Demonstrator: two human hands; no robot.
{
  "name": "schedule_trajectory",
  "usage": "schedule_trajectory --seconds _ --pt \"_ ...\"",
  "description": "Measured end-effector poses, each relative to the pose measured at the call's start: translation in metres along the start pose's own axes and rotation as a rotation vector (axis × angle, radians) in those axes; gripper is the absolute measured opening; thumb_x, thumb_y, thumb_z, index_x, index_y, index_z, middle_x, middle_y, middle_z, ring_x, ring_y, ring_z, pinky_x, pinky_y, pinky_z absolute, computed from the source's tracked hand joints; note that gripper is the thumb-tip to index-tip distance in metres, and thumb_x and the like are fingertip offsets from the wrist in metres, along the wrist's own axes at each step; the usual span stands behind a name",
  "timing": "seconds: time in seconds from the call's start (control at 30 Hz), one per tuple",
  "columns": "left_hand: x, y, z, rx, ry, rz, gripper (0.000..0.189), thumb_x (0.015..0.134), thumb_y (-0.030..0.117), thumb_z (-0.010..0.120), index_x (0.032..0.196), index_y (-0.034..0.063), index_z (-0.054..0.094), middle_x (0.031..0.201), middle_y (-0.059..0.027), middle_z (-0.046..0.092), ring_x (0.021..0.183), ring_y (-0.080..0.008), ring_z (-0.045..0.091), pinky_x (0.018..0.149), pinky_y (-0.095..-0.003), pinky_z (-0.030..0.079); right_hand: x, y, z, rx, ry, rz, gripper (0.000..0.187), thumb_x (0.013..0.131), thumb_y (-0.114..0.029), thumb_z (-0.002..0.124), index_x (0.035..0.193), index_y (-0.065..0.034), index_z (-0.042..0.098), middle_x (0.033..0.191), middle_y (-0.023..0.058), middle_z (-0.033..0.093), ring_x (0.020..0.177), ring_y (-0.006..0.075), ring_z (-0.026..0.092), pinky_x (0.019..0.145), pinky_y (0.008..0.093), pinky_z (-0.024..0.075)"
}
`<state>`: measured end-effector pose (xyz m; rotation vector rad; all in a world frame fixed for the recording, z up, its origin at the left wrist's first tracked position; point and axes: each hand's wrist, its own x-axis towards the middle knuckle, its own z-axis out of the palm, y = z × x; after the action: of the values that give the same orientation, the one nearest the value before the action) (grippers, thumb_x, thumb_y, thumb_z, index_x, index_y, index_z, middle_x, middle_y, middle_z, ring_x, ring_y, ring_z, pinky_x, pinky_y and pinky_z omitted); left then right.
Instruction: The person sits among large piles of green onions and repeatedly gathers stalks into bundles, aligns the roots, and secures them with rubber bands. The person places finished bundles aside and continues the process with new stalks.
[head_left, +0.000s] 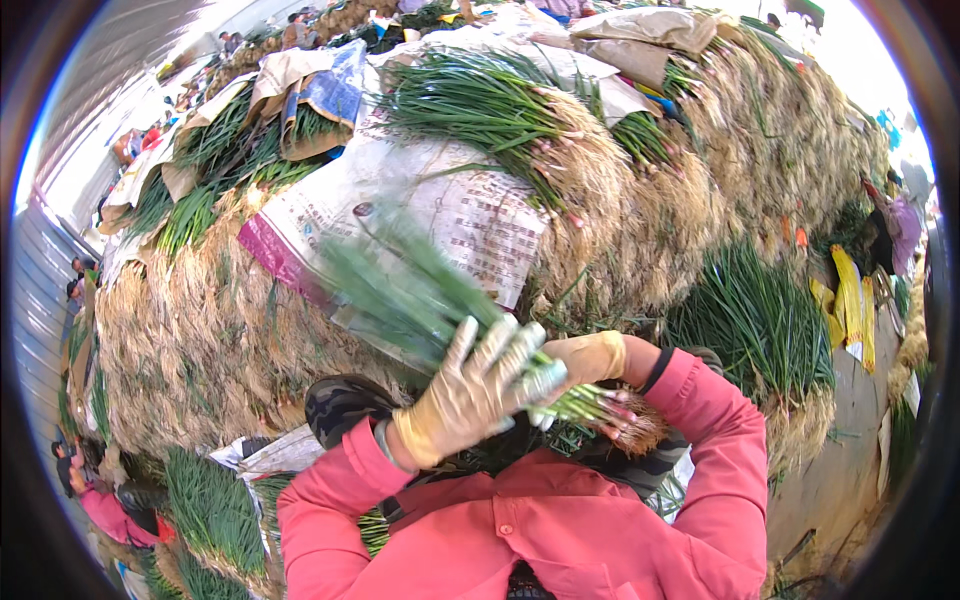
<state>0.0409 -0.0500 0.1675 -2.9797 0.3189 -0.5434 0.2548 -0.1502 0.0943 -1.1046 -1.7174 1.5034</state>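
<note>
A bunch of green onions lies slantwise before my chest, its pinkish-white bases and brown roots to the lower right. Its long green leaves are motion-blurred towards the upper left. My right hand, in a pale yellow glove, is closed around the stalks, with its fingers partly hidden. Across the stalks, my gloved left hand has its fingers spread and its back towards me. The thumb's tip is stained greenish. Beneath the leaves is a printed white sack with a purple edge.
A larger green onion bunch rests on the sack. Stacked onions with hanging roots form a wall ahead. More onions stand at my right, near yellow packaging. Others lie at lower left, where a person in pink is visible.
</note>
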Motion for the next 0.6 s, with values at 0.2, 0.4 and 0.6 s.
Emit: schedule_trajectory --seconds 0.2,0.4,0.6 --pt "-0.008 -0.024 0.032 -0.250 -0.049 -0.199 0.076 0.071 0.024 0.074 0.141 0.0117 0.046 0.092 -0.0090 0.063 0.079 -0.0270 0.064 0.074 -0.0337 0.053 -0.029 -0.074 0.002 0.812 0.221 0.322 0.032 0.094 -0.024 0.061 0.114 0.0004 0.059 0.094 0.0121 0.067 0.080 0.0206 0.066 0.071 0.0323 0.0547" --pt "-0.026 -0.023 0.070 -1.375 0.252 -0.827 0.040 0.077 0.010 0.070 0.115 0.0019 0.061 0.093 -0.0012 0.065 0.077 -0.0105 0.060 0.072 -0.0274 0.050 -0.116 -0.034 -0.026 1.085 0.541 -0.805 0.024 0.100 -0.018 0.048 0.115 -0.0025 0.058 0.057 -0.0056 0.049 0.042 -0.0013 0.041 0.041 0.0183 0.0354" --pt "-0.020 -0.034 0.083 -1.819 0.277 -0.851 0.055 0.072 0.014 0.072 0.122 -0.0013 0.056 0.079 -0.0067 0.065 0.066 -0.0183 0.062 0.064 -0.0309 0.052 -0.117 0.029 -0.020 -0.488 0.836 -0.098 0.033 0.092 -0.019 0.062 0.120 -0.0019 0.062 0.100 0.0065 0.069 0.083 0.0174 0.066 0.074 0.0316 0.0525"
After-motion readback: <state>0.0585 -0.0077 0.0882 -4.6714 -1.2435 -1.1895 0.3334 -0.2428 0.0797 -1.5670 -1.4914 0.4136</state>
